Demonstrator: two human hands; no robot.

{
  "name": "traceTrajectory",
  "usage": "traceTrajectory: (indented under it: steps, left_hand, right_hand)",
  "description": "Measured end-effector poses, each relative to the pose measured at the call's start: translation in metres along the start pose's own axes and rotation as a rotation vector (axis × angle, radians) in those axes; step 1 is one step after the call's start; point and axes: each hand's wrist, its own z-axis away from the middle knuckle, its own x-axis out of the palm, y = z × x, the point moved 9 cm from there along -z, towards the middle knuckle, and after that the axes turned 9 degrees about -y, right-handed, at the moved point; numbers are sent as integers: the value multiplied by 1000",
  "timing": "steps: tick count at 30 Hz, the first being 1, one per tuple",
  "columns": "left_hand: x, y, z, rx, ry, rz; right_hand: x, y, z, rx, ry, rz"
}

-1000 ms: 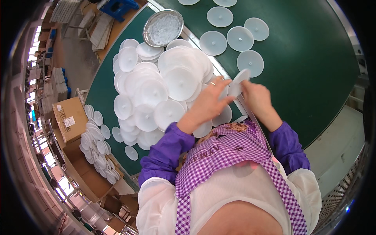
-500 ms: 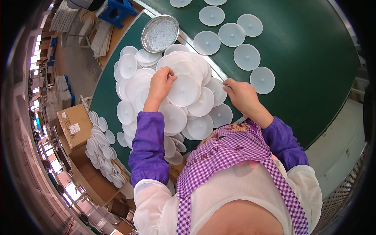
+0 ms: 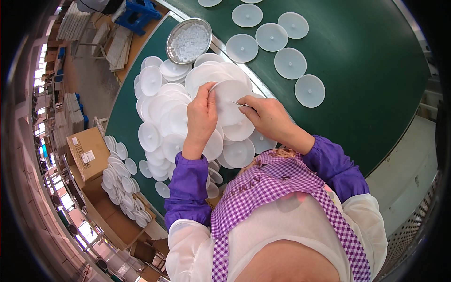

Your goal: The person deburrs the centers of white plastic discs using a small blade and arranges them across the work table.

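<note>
The left hand [image 3: 202, 115] pinches a round, white plastic disc [image 3: 225, 93] by its left rim, likely steadying it above piled white discs [image 3: 162, 105]; the right hand [image 3: 268, 120] grips a silvery metal tool [image 3: 237, 104] near its centre.

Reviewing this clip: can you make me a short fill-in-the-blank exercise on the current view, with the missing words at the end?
1. The right hand holds a thin tool, while a disc is held at its edge by the ____ hand.
2. The forearm sleeves are coloured ____.
3. The small pieces in the round bowl are coloured ____.
4. The table is coloured ____.

Missing words: left; purple; white; green
</note>
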Motion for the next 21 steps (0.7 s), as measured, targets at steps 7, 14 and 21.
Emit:
traceTrajectory:
  steps: [7,14,21]
  left_hand:
    - [2,-4,4,-60,36,26]
    - [24,3,11,-87,-22,150]
    - [84,22,20,69,22,330]
  right_hand:
    - [-2,-2,3,-36,17,7]
    - [-1,-1,9,6,34,140]
    - [-6,28,27,130,-80,416]
